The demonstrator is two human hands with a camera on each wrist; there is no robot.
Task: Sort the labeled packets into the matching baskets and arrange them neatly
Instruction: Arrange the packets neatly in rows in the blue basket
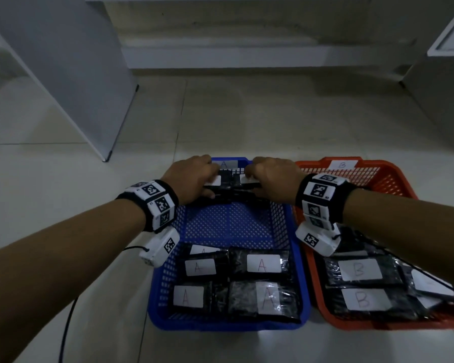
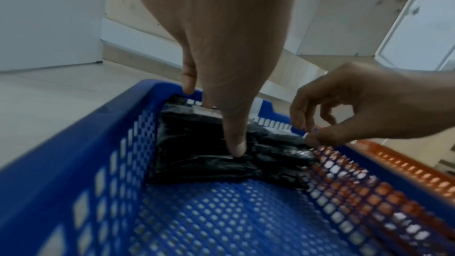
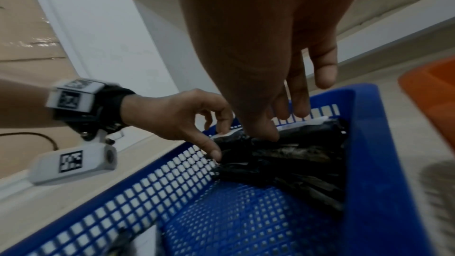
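Observation:
The blue basket [image 1: 231, 224] carries an A tag [image 1: 224, 163] on its far wall. Black packets [image 1: 230, 179] with white labels are stacked at that far end. My left hand [image 1: 207, 184] grips the left part of the stack [image 2: 197, 143], thumb [image 2: 236, 147] on the near side and fingers behind. My right hand [image 1: 257, 182] holds the right part [image 3: 307, 153], its thumb [image 3: 268, 133] on the near side of the packets. Several A-labelled packets [image 1: 262, 263] lie flat at the near end. The orange basket [image 1: 378, 179], tagged B [image 1: 342, 165], holds B-labelled packets [image 1: 359, 269].
Both baskets sit side by side on a pale tiled floor [image 1: 247, 113]. A white panel [image 1: 63, 74] stands at the left and white furniture [image 1: 443, 74] at the right. A black cable [image 1: 66, 323] trails from my left wrist.

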